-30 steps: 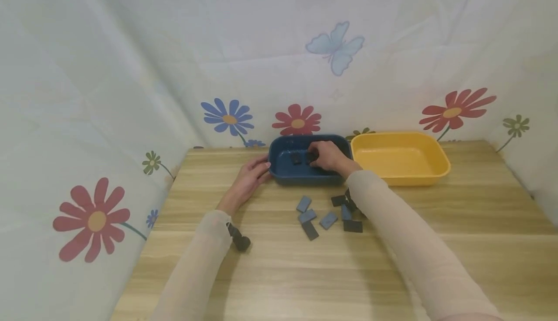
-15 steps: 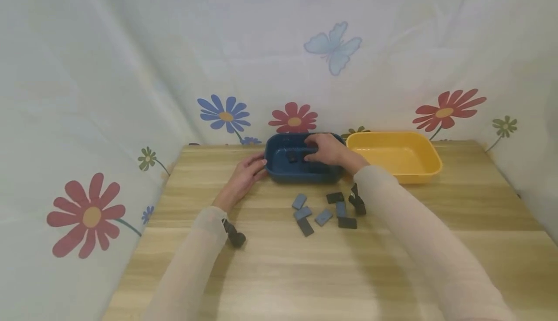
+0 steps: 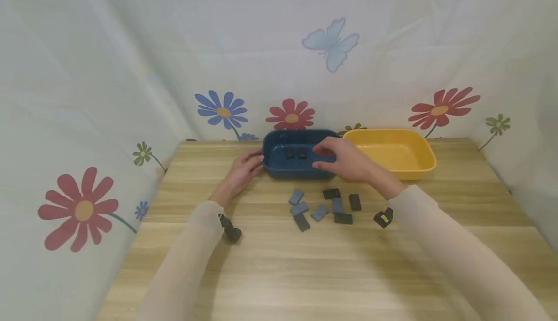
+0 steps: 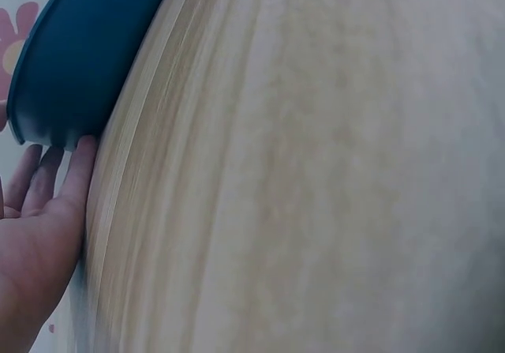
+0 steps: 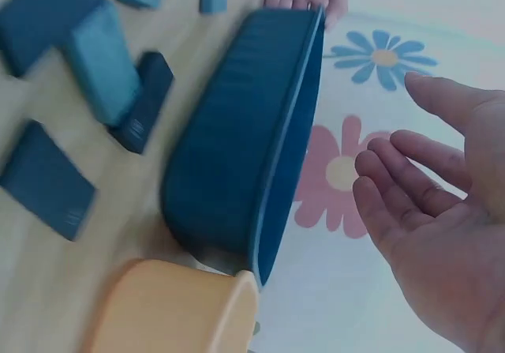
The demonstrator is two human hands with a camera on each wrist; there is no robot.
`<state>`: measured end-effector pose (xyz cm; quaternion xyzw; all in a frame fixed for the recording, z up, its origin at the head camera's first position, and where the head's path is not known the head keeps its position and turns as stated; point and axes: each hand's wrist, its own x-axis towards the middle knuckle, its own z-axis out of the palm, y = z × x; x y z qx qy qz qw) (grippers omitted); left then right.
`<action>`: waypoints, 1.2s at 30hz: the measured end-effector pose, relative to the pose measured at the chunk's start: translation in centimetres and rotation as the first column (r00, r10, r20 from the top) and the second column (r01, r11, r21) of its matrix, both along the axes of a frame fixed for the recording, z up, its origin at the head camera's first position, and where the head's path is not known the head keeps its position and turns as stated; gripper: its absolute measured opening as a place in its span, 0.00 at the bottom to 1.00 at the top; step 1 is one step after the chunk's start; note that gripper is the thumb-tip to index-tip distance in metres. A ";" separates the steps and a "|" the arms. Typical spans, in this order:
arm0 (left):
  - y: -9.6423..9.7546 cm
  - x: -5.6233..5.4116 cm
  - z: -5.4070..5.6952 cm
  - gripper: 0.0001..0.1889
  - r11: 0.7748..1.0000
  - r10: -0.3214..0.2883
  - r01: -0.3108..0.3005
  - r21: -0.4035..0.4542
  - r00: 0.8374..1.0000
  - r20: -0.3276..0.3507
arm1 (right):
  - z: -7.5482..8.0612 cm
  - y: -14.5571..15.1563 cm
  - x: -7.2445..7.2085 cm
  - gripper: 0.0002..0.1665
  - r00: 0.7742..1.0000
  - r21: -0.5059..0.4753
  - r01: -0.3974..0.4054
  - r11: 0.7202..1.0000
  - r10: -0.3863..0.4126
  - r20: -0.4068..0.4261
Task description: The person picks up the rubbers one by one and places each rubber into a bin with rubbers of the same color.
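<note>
My left hand (image 3: pixel 241 172) touches the left end of a dark blue plastic bin (image 3: pixel 301 174). In the left wrist view its fingers lie fairly straight against the bin's end wall. Two small black rectangular blocks, a left one (image 3: pixel 289 153) and a right one (image 3: pixel 302 153), lie side by side on the bin floor. Over the bin's right end hovers my right hand (image 3: pixel 346 160), thumb and fingers spread, with nothing between them; the right wrist view shows it apart from the rim. In front of the bin, several black blocks (image 3: pixel 355 202) and blue-grey blocks (image 3: pixel 320 212) are scattered on the table.
A yellow bin (image 3: pixel 410 172) stands directly right of the blue one. Both sit at the back of the wooden table (image 3: pixel 270 267), close to a flower-printed curtain (image 3: pixel 244 45). A small black camera is strapped at each wrist.
My right hand has let go of a black block in the blue bin, spread its fingers and drawn back up and to the right. My left hand has stayed at the bin's end.
</note>
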<state>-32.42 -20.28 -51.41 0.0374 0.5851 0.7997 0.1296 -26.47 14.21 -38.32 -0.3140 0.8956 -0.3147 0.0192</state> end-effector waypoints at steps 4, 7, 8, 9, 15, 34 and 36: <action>-0.3 0.0 0.1 0.25 1.000 0.005 -0.005 -0.007 1.000 0.001 | -1.0 0.4 2.2 0.25 0.999 -0.018 -0.008 1.000 0.008 -0.038; -0.5 -0.1 0.3 0.25 1.000 0.017 -0.017 -0.010 1.000 -0.002 | -1.9 0.7 3.5 0.23 0.999 -0.030 -0.003 1.000 0.002 -0.038; -0.6 -0.1 0.3 0.25 1.000 0.020 -0.020 -0.009 1.000 -0.005 | -2.2 0.8 3.8 0.22 0.999 -0.037 0.003 0.999 -0.004 -0.032; -0.6 -0.2 0.3 0.25 1.000 0.022 -0.022 -0.006 1.000 -0.005 | -2.6 1.0 4.0 0.22 1.000 -0.041 0.010 0.999 -0.011 -0.027; -0.5 -0.4 0.0 0.25 1.000 0.004 -0.004 -0.011 1.000 0.003 | -5.8 2.7 4.9 0.20 0.998 -0.014 0.049 0.999 -0.050 -0.040; 0.1 -0.5 0.2 0.26 1.000 -0.007 0.007 0.005 1.000 0.002 | -8.6 4.0 4.9 0.19 0.990 0.027 0.081 0.996 -0.077 -0.119; 0.0 -0.4 0.2 0.26 1.000 -0.004 0.004 0.000 1.000 0.006 | -8.7 4.0 4.9 0.20 0.991 0.035 0.084 0.996 -0.080 -0.110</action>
